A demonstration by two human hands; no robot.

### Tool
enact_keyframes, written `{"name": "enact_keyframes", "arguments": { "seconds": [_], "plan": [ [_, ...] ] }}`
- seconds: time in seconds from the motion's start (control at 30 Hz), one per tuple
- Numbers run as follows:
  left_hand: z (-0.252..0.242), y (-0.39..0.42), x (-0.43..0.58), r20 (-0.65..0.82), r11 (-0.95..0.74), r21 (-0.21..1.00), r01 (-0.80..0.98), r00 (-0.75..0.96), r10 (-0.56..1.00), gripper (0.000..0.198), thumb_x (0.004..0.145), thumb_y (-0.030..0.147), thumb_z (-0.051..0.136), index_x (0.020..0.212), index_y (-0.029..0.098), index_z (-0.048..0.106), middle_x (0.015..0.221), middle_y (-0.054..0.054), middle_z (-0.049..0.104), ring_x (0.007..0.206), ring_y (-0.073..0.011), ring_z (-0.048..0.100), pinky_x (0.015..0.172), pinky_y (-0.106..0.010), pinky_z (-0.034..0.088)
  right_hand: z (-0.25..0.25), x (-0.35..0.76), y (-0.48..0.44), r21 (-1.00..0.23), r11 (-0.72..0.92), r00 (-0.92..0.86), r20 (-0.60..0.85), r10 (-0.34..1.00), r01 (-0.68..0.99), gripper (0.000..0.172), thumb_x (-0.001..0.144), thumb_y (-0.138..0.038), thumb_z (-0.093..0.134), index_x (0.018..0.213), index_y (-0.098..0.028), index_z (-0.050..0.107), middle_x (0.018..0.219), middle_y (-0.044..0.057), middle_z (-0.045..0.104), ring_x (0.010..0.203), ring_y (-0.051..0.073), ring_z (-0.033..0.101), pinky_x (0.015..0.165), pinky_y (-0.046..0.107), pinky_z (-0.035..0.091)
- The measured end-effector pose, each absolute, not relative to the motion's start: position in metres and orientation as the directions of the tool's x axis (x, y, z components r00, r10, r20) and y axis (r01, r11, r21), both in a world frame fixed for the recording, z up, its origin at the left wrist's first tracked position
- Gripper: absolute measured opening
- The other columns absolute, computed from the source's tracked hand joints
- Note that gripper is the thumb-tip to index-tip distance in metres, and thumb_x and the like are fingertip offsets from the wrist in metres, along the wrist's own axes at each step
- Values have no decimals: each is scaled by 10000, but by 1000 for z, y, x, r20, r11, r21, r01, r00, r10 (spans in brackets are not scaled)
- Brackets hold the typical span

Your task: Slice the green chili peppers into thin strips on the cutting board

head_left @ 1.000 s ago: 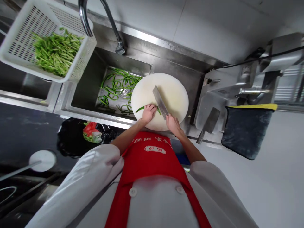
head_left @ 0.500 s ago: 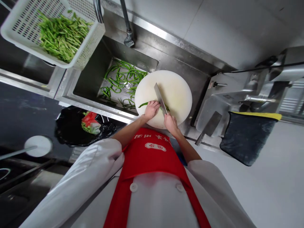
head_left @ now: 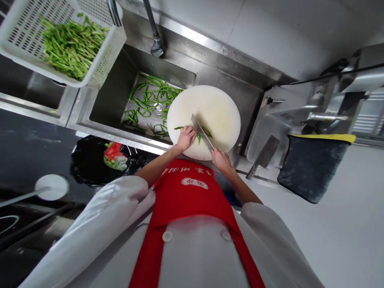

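Note:
On the round white chopping board (head_left: 216, 100), my left hand (head_left: 186, 138) pins down a long green chilli (head_left: 178, 128) with curled fingers. One end of the chilli pokes out to the left of that hand. My right hand (head_left: 221, 160) is closed round the handle of a kitchen knife (head_left: 202, 131), its blade slanting up and left close by my left fingertips. Cut green pieces (head_left: 207, 131) lie on the board to the right of the blade, and another bit rests between my left hand and the blade.
Left of the board is a steel sink (head_left: 112, 96) with many loose green chillies (head_left: 147, 100). A white basket (head_left: 102, 72) of cut green stems stands at the upper left. A black-lined bin (head_left: 87, 160) sits below. At right lie a cleaver (head_left: 267, 152) and a dark cloth (head_left: 312, 168).
The knife has drawn back toward me and right, away from my left fingers, uncovering cut pieces. The whole view has shifted slightly.

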State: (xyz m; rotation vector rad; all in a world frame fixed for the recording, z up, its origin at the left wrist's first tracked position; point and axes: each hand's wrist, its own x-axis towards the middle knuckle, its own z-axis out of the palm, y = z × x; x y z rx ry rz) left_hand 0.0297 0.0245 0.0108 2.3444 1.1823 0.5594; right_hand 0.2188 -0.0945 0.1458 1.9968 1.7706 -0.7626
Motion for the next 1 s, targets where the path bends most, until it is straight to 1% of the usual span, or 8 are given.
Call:
{"name": "enact_keyframes", "arguments": {
  "seconds": [0.13,0.33,0.5,0.57,0.67,0.8,0.93,1.0],
  "plan": [
    [8,26,28,151,-550,538,638,570,808,309,1025,310,388,1008,203,677,1033,-115,612,1013,-275,498,861,-453,408,148,213,-88,-90,-128,47,-608,792,988,373,1084,-316,259,1173,-137,574,945,149,734,911,240,714,812,295,476],
    [5,27,22,142,-539,595,596,582,800,333,1036,298,353,1059,205,671,1039,-108,625,1003,-253,525,868,-437,425,145,210,-67,-109,-108,24,-587,809,988,372,1087,-324,275,1166,-132,583,1027,155,729,960,231,704,847,291,475],
    [3,27,22,151,-549,579,603,582,799,344,1040,298,340,1030,204,670,1023,-104,632,984,-253,525,854,-431,420,143,201,-61,-91,-102,30,-586,810,991,372,1088,-305,273,1190,-113,574,1028,163,727,947,233,705,829,294,479],
    [3,27,23,159,-551,574,606,577,801,344,1040,294,337,1039,201,667,1027,-106,633,981,-254,525,854,-433,422,143,200,-58,-94,-95,23,-581,814,991,378,1088,-315,272,1210,-110,566,1060,171,720,969,236,699,841,294,475],
    [4,25,24,159,-544,583,604,572,805,336,1035,281,341,1042,200,666,1034,-109,630,989,-255,527,867,-440,428,145,202,-56,-118,-80,-5,-592,806,990,372,1083,-321,291,1174,-120,590,1059,175,717,1007,244,689,880,295,460],
    [6,26,20,167,-548,599,583,579,798,316,1032,281,355,1031,203,661,1047,-104,618,996,-247,526,886,-442,435,138,197,-52,-133,-117,16,-592,806,984,383,1084,-318,289,1186,-106,591,1088,180,709,1043,250,678,893,292,454],
    [4,31,11,197,-485,596,640,469,861,313,1043,321,361,1014,206,651,1039,-91,603,989,-239,503,893,-430,440,129,193,-42,-159,-129,17,-564,826,979,386,1081,-319,293,1214,-100,581,1112,180,706,1044,254,673,897,296,456],
    [3,33,9,202,-477,592,650,454,868,319,1044,328,361,997,209,653,1029,-88,598,981,-239,498,889,-421,442,130,198,-42,-165,-120,5,-568,823,979,377,1079,-322,302,1213,-107,582,1105,176,711,1034,255,676,891,296,457]
  ]
}}
